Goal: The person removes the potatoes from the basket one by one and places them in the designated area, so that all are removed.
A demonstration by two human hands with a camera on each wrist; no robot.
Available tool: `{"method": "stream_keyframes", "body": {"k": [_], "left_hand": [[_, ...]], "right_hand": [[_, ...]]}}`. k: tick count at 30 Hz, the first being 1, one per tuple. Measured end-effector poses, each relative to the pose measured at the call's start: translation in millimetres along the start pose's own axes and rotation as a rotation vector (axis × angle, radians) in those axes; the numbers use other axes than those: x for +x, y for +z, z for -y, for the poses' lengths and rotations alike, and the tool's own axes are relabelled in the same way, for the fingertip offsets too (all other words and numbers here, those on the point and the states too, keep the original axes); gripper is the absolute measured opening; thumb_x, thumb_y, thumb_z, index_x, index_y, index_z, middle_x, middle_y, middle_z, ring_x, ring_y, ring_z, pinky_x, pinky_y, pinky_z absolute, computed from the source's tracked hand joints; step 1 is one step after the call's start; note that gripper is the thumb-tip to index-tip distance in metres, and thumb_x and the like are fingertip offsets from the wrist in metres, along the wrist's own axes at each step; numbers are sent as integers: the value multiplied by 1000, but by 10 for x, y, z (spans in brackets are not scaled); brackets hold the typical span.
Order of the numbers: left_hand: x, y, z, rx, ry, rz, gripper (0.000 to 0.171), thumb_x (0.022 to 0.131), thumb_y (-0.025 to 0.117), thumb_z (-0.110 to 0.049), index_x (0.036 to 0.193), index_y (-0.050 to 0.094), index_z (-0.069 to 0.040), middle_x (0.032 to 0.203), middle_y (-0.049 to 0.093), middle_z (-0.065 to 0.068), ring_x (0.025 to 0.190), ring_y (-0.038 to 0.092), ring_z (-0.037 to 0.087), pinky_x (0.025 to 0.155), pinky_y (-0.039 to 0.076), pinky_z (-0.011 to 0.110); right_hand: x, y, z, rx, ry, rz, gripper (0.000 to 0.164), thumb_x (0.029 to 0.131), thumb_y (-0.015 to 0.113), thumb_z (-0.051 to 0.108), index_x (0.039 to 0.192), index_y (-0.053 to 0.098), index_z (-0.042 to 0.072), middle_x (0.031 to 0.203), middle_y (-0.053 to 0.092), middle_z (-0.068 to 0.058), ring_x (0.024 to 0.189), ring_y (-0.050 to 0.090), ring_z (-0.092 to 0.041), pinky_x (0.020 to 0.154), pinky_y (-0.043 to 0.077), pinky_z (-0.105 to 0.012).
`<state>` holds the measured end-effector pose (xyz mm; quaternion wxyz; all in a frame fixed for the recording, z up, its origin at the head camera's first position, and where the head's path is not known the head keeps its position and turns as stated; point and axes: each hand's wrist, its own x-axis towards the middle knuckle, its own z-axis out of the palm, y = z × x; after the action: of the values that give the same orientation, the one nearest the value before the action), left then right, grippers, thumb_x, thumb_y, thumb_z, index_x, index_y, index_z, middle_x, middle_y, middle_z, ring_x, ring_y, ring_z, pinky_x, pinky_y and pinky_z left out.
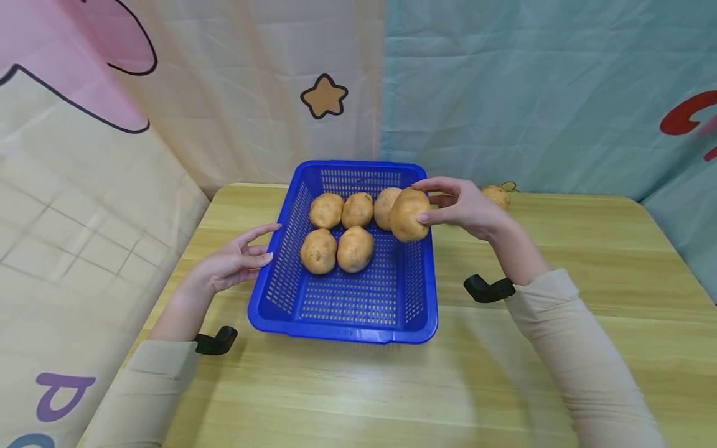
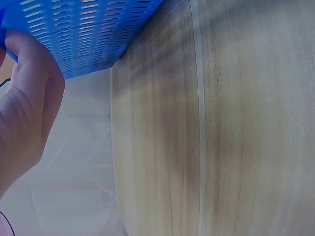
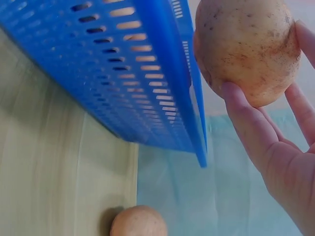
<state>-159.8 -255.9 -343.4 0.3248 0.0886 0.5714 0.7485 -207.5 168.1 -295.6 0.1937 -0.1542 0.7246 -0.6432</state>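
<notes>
A blue plastic basket (image 1: pixel 342 331) with slotted walls stands on the table. Several potatoes lie inside it, among them a front potato (image 1: pixel 355 249) and a back-left potato (image 1: pixel 327 210). My right hand (image 1: pixel 462 205) grips a potato (image 1: pixel 409 215) between thumb and fingers, over the basket's right rim. In the right wrist view that held potato (image 3: pixel 247 49) shows above the rim level, with the thumb and fingertips on its skin. On the opposite side my left hand (image 1: pixel 238 258) holds the basket's left rim, fingertips on the edge; in the left wrist view the fingers are partly cut off.
Another potato (image 1: pixel 495 196) lies on the wooden table (image 1: pixel 588 261) at the back right, partly behind my right hand. Printed curtains (image 1: pixel 521 93) hang close behind the table's back edge. Black wrist mounts (image 1: pixel 488 290) stick out from both sleeves.
</notes>
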Motion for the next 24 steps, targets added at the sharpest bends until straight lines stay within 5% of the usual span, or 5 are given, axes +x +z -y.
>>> {"method": "stream_keyframes", "body": {"k": [4, 12, 24], "left_hand": [[4, -24, 6, 4, 17, 46, 55, 93, 53, 1, 137, 34, -25, 111, 62, 9, 96, 64, 22, 80, 54, 35], [-4, 27, -19, 15, -33, -50, 59, 93, 51, 4, 141, 25, -19, 108, 62, 10, 93, 64, 23, 79, 55, 35], [-5, 37, -20, 14, -41, -71, 58, 93, 49, 5, 140, 26, -20, 108, 62, 11, 93, 65, 23, 78, 55, 35]], "right_hand": [[-56, -64, -43, 10, -18, -26, 55, 78, 70, -6, 129, 51, 4, 133, 48, -9, 113, 51, -22, 80, 53, -32], [-191, -188, -96, 14, -15, -72, 53, 81, 68, -4, 130, 51, 6, 133, 44, -9, 118, 46, -21, 82, 52, -29], [-360, -361, -166, 76, -69, -107, 49, 82, 65, -9, 127, 55, 7, 132, 45, -8, 112, 51, -17, 79, 54, -28]]}}
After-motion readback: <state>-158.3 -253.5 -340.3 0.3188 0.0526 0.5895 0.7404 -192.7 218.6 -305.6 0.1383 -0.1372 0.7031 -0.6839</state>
